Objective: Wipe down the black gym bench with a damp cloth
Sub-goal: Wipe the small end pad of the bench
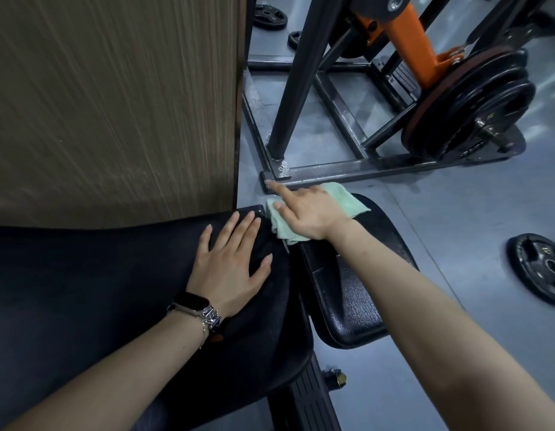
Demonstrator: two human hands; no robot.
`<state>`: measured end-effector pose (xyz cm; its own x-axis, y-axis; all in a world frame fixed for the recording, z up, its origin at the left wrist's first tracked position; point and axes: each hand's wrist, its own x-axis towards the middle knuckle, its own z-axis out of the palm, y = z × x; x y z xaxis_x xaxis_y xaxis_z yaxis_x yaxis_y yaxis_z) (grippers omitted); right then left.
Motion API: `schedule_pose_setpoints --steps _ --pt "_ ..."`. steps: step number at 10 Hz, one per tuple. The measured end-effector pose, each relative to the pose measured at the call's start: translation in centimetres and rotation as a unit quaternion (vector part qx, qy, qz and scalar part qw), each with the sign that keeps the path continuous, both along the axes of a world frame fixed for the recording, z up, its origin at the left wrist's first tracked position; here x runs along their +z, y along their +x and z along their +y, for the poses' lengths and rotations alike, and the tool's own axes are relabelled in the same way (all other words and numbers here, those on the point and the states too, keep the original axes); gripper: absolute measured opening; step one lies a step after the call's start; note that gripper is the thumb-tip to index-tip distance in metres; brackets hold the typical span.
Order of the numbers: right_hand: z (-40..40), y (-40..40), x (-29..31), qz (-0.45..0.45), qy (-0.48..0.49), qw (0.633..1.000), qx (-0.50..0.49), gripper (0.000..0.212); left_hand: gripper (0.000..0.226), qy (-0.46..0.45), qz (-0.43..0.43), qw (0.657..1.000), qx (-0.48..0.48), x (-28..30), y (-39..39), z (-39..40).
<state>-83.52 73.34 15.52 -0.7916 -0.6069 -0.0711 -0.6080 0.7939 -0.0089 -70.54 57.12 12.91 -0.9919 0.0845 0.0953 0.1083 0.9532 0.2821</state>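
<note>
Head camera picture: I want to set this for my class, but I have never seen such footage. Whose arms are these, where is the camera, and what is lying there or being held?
There is no machine here: a person wears one wide-angle camera on the head, looking forward and down, so both arms are the wearer's own. The left hand, with a watch on its wrist, lies flat with straight fingers on the large black pad of the gym bench. The right hand presses a pale green cloth against the far end of the smaller bench pad, forefinger stretched out. A wooden panel stands to the left. Beyond are a metal frame loaded with weight plates, and a loose plate on the grey floor.
</note>
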Motion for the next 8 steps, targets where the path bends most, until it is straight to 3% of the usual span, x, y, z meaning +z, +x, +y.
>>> schedule_pose_setpoints --steps 2,4,8 --pt "0.3 0.0 -0.1 -0.019 -0.016 1.000 0.004 0.054 0.069 0.006 -0.003 1.000 -0.003 -0.1 0.0 -0.1" --pt "3.0 -0.6 0.1 -0.028 -0.032 0.999 -0.021 0.076 0.070 0.012 -0.005 1.000 -0.004 -0.1 0.0 -0.2" --pt "10.2 -1.5 -0.1 -0.036 -0.054 0.990 -0.124 0.073 0.069 0.019 -0.002 1.000 -0.005 -0.2 0.0 -0.1"
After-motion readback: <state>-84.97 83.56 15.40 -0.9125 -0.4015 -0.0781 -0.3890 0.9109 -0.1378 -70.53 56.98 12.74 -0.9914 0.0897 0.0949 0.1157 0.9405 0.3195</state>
